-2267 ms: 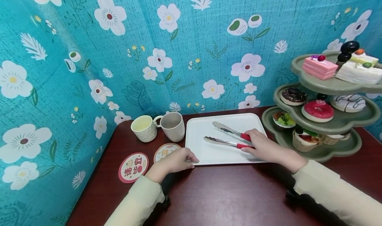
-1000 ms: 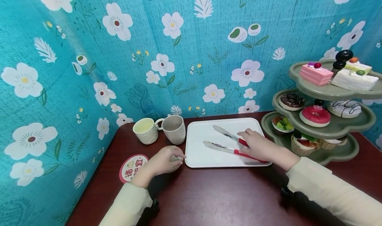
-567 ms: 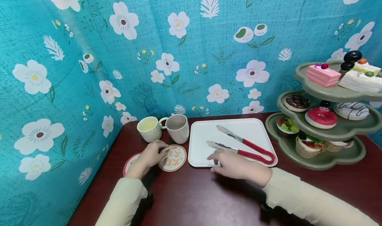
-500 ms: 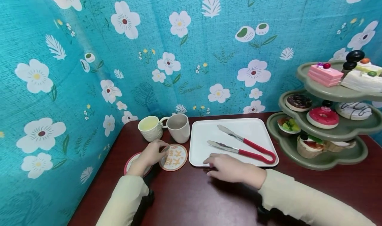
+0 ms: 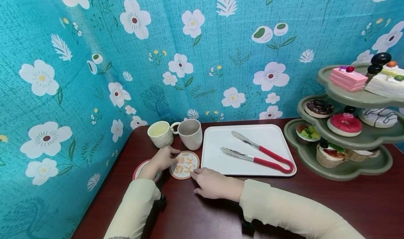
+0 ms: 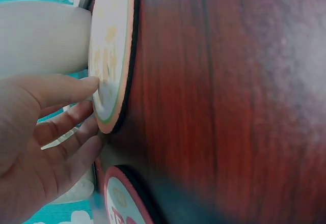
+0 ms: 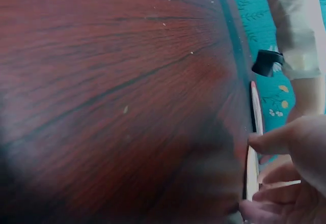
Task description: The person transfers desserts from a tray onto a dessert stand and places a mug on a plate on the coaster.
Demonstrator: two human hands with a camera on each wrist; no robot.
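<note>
A round coaster (image 5: 184, 166) with an orange rim and orange characters lies flat on the table. My left hand (image 5: 162, 159) is at its left edge; in the left wrist view the thumb (image 6: 84, 87) overlaps the coaster's top face (image 6: 113, 51), with loosely extended fingers beside the rim. From the other side my right hand (image 5: 214, 184) reaches the coaster's front right edge, thumb and fingertips spread along the rim (image 7: 252, 170). Partly beneath my left wrist in the head view is a red-rimmed coaster (image 5: 137, 170).
Behind the coasters stand a pale yellow mug (image 5: 161, 140) and a grey-white mug (image 5: 190, 138). Red-handled tongs (image 5: 268, 163) rest on a white tray (image 5: 214, 137). A green three-tier stand (image 5: 341, 170) holds cakes, donuts and tarts at right. A floral curtain (image 5: 202, 102) hangs behind.
My right hand has let go of the tongs, leaving them on the tray, and moved left to the orange-rimmed coaster. My left hand has shifted from the tray's corner to that coaster's left side.
</note>
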